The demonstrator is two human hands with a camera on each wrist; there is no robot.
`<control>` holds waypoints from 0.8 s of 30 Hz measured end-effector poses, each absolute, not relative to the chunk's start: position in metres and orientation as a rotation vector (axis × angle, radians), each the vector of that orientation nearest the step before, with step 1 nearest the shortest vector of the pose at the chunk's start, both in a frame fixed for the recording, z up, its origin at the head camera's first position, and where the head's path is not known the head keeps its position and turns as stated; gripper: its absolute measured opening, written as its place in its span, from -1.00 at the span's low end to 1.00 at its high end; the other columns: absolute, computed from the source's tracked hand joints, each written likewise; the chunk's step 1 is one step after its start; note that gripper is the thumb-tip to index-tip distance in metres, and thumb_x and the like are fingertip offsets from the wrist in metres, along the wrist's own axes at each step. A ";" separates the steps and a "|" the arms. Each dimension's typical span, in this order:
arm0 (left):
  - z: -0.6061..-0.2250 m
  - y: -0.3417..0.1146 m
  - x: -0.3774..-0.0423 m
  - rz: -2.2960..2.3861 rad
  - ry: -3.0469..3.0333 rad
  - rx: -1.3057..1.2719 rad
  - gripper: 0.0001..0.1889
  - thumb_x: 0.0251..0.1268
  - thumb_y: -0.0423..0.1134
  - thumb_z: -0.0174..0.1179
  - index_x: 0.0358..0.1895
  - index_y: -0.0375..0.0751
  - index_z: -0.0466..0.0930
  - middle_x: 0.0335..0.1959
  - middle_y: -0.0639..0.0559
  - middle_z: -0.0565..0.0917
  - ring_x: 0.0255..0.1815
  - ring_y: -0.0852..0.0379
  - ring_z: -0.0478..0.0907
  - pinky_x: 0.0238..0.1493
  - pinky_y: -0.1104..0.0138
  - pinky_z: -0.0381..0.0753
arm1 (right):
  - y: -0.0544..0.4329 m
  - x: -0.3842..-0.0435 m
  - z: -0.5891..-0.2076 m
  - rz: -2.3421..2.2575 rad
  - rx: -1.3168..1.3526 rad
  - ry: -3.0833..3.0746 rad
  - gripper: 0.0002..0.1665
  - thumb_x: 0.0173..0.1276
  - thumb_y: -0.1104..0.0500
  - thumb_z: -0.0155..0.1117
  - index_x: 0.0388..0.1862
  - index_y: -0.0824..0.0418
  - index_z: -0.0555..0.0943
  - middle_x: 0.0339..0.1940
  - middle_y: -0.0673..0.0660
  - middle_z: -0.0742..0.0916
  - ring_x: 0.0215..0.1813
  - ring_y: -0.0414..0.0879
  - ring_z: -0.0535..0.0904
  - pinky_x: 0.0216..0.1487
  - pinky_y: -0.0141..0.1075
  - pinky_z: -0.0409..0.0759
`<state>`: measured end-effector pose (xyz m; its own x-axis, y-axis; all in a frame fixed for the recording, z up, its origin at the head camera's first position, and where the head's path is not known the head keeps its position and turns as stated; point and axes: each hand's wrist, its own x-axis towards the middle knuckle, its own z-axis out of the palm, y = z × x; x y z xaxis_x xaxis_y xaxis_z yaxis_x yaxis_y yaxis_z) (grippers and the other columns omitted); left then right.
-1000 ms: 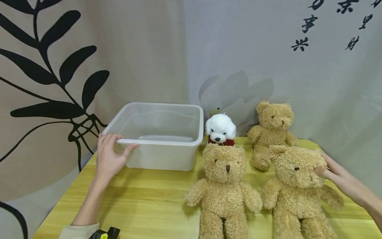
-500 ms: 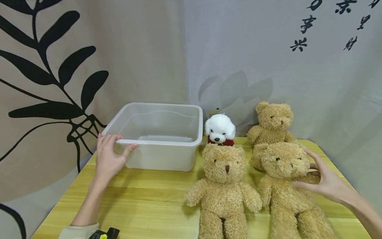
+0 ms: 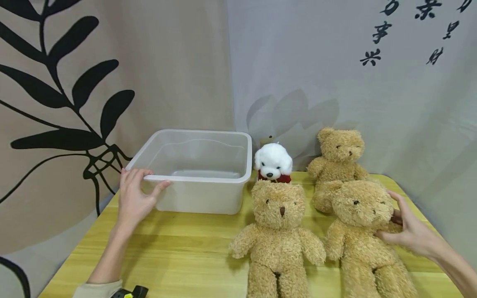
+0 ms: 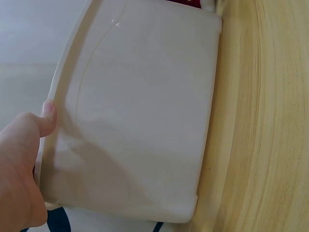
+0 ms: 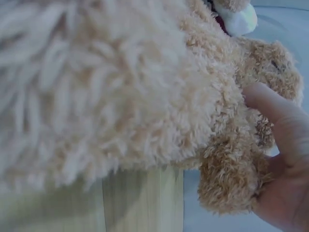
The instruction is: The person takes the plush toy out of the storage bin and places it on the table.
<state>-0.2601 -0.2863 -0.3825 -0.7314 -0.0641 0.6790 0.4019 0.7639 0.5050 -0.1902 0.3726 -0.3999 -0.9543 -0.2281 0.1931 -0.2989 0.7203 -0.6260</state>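
My left hand [image 3: 136,198] grips the front left corner of a translucent white plastic storage bin [image 3: 201,196], thumb on the outer wall and fingers over the rim. In the left wrist view the thumb presses against the rim of the bin [image 4: 140,106]. At the right, my right hand [image 3: 413,227] holds a tan teddy bear [image 3: 367,244] by its side near the neck and arm. The right wrist view has the thumb of the hand [image 5: 285,140] on the fur of the bear [image 5: 145,96]; the other fingers are mostly hidden behind it.
A second teddy bear [image 3: 281,236] lies left of the held one. Behind are a smaller seated teddy bear [image 3: 340,153] and a white plush dog [image 3: 273,161] beside the bin. Fabric curtains [image 3: 298,62] hang behind the wooden table [image 3: 186,252].
My right hand has gone from the bear's head down to its neck and arm. The bear shifted left, then slightly back right. My left hand stays on the bin.
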 end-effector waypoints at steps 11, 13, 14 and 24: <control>-0.384 -0.286 -0.261 -0.854 -2.232 -0.263 -0.47 0.08 -0.10 0.53 -0.09 -0.46 0.54 -0.11 -0.35 0.57 0.23 -0.39 0.33 0.62 0.02 -0.27 | 0.395 -0.186 -0.402 1.105 0.355 -2.905 0.43 0.24 0.33 0.48 0.63 0.15 -0.46 0.34 0.85 0.07 0.18 0.68 0.34 -0.07 0.29 0.64; -0.384 -0.286 -0.262 -0.853 -2.232 -0.265 -0.47 0.08 -0.10 0.53 -0.09 -0.46 0.54 -0.11 -0.35 0.57 0.22 -0.38 0.34 0.62 0.00 -0.27 | 0.396 -0.185 -0.401 1.160 0.314 -2.929 0.43 0.31 0.27 0.44 0.62 0.03 -0.53 0.36 0.86 0.01 0.20 0.81 0.18 -0.08 0.45 0.55; -0.384 -0.287 -0.262 -0.852 -2.233 -0.264 -0.47 0.08 -0.10 0.53 -0.09 -0.46 0.54 -0.11 -0.36 0.57 0.21 -0.38 0.35 0.62 -0.01 -0.27 | 0.396 -0.184 -0.401 1.191 0.299 -2.938 0.42 0.35 0.24 0.41 0.61 -0.03 -0.56 0.38 0.86 -0.05 0.20 0.85 0.10 -0.11 0.55 0.46; -0.378 -0.287 -0.260 -0.866 -2.293 -0.263 -0.44 0.13 -0.07 0.51 -0.03 -0.49 0.54 -0.03 -0.43 0.58 0.27 -0.41 0.29 0.62 -0.03 -0.27 | 0.402 -0.181 -0.395 1.070 0.375 -2.845 0.18 0.43 0.27 0.34 0.67 -0.11 -0.26 0.28 0.50 0.45 0.06 -0.63 0.38 -0.17 -0.49 0.59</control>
<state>-0.2599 -0.2874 -0.3779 -0.7598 -0.0433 0.6487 0.3963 0.7602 0.5149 -0.1808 0.4019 -0.3953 -0.9669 -0.1998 0.1587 -0.2548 0.7262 -0.6385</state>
